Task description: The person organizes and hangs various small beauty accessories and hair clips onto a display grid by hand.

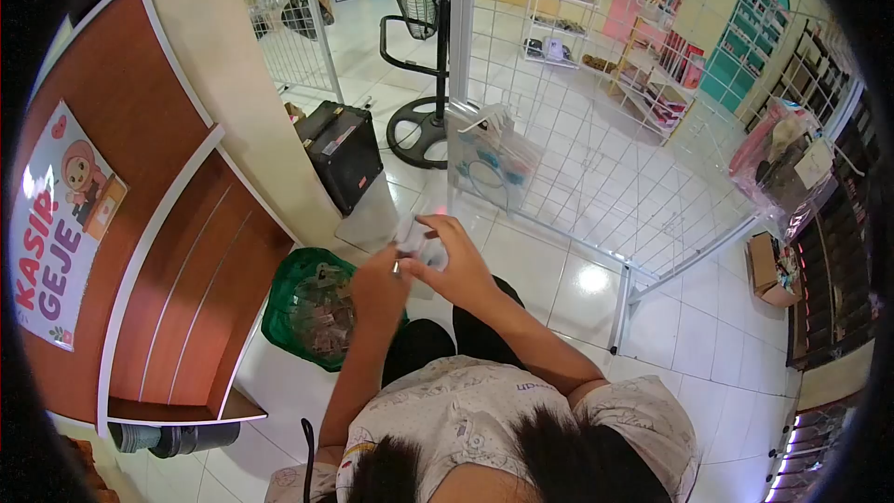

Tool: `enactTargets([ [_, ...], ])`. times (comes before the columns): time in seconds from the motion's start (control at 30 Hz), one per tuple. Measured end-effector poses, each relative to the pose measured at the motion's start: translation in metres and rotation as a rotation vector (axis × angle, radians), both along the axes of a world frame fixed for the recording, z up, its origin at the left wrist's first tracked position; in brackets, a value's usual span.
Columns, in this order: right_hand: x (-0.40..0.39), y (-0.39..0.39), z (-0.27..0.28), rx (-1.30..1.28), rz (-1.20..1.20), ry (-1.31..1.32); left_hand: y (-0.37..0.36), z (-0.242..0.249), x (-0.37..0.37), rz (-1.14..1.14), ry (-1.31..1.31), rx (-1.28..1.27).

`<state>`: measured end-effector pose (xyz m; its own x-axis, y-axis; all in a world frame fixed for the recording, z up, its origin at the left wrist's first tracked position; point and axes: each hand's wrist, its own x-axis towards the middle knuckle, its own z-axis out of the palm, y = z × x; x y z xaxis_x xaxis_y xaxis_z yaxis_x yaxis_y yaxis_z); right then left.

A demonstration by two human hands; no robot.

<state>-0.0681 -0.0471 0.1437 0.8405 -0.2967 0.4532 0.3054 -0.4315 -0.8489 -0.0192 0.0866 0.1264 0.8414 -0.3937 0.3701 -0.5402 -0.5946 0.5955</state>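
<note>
Both my hands are together in front of my body, above the floor. Between them is a small whitish, see-through plastic packet (426, 250); what is in it does not show clearly. My left hand (380, 281) is closed on the packet's near left side, with a ring on one finger. My right hand (458, 265) pinches the packet from the right, thumb below and fingers curled over the top. Just left of my left hand, an open green plastic bag (279, 291) sits on the floor, filled with clear packets (321, 312).
A brown counter (186, 251) with a "KASIR GEJE" sign (65, 233) stands at the left. Ahead are a black speaker-like box (343, 154) and a standing fan (419, 121). A white wire grid rack (577, 158) with hanging packages (494, 154) crosses the right side.
</note>
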Motion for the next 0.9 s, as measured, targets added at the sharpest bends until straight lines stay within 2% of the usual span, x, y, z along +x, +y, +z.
enactTargets([
  [0.1,0.010,-0.004,-0.001,0.001,-0.058,-0.076,-0.023,-0.015,-0.016,-0.187,0.143,-0.144],
  [0.2,0.022,-0.021,0.001,-0.067,-0.107,-0.011,-0.035,-0.005,-0.028,-0.346,0.302,-0.440],
  [0.3,0.036,-0.052,0.010,-0.235,-0.273,0.231,-0.023,0.013,-0.023,-0.394,0.253,-0.331],
  [0.4,0.053,-0.076,0.024,-0.276,-0.291,0.191,-0.002,-0.006,-0.004,-0.300,0.225,-0.314],
  [0.5,0.058,-0.083,0.051,-0.285,-0.271,0.248,0.039,-0.043,0.017,-0.123,0.346,-0.361],
  [0.6,0.072,-0.091,0.054,-0.272,-0.236,0.222,0.083,-0.058,0.023,0.125,0.469,-0.262],
  [0.7,0.086,-0.101,0.047,-0.263,-0.201,0.191,0.128,-0.105,0.031,0.245,0.365,-0.055],
  [0.8,0.088,-0.097,0.052,-0.170,-0.186,0.249,0.145,-0.126,0.020,0.256,0.368,0.087],
  [0.9,0.092,-0.095,0.049,-0.116,-0.175,0.203,0.145,-0.142,0.014,0.119,0.385,0.335],
])
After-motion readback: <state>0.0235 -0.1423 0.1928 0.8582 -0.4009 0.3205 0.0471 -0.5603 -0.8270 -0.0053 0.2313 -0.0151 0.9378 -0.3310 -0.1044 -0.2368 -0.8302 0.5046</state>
